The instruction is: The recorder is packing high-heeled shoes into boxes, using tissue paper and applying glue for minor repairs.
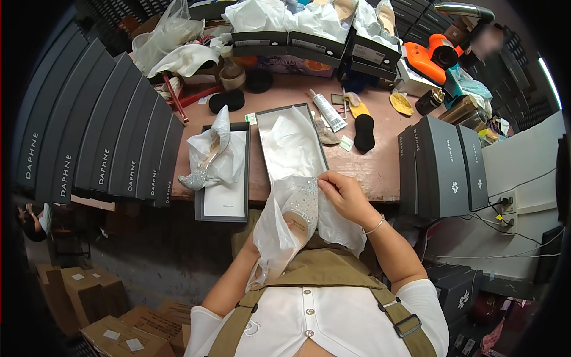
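Because the glittering shoe (304, 205) is held up over the person's lap, it seems the hands must bear all its weight, its sparkling end pointing away to twelve o'clock. White tissue (275, 219) wraps its side, probably to shield the stones from rubbing. At eight o'clock of the shoe, the left hand (254, 245) is mostly hidden behind the paper; it probably supports from below, but I cannot tell how its fingers are set. At two o'clock, the right hand (343, 195) pinches the tissue between thumb and forefinger beside the glittering edge; whether it also catches the shoe is unclear.

Just before twelve o'clock, an open box (319, 138) lies paper-lined on the table (380, 160), seemingly kept within easy reach. Between ten and eleven, a second shoe (221, 134) rests on tissue over another box (198, 208), one end jutting past its side. Dark boxes (113, 131) stand in a row near ten, apparently to leave the middle free for handling.
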`<act>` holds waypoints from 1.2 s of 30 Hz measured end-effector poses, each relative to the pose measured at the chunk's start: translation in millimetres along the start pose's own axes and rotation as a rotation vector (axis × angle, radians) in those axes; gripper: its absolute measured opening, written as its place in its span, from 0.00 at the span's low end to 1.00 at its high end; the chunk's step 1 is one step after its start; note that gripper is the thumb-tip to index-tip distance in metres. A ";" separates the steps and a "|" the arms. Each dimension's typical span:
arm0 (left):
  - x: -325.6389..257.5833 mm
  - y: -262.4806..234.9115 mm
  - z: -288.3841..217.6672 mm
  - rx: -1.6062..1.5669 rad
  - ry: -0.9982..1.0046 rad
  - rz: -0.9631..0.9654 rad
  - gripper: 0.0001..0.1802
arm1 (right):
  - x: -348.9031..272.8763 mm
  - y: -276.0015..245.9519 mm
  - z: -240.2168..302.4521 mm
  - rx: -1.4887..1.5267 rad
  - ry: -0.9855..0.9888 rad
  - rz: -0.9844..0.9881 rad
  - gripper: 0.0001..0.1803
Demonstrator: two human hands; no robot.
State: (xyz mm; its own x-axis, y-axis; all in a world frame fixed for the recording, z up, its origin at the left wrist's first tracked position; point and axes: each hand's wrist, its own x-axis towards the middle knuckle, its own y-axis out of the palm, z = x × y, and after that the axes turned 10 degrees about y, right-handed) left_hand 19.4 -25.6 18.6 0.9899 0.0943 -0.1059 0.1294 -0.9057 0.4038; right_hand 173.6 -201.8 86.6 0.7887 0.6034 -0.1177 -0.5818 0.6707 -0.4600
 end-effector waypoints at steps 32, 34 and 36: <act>-4.9 -5.2 4.9 -0.168 0.008 0.020 0.34 | -38.9 21.2 20.9 -0.890 -0.641 0.313 0.09; -2.6 -4.6 -1.1 -0.080 -0.020 0.038 0.34 | -38.5 -7.8 38.1 -0.511 -0.250 0.428 0.14; -1.2 -3.4 -6.6 -0.049 -0.019 0.057 0.34 | -28.8 -38.5 30.1 -0.308 -0.063 0.275 0.21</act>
State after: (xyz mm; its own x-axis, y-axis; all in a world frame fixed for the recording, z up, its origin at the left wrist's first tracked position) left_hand 18.2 -19.9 23.4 0.9946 0.0346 -0.0983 0.0757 -0.8880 0.4536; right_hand 167.3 -232.1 134.2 0.5927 0.7739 -0.2230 -0.6749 0.3261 -0.6620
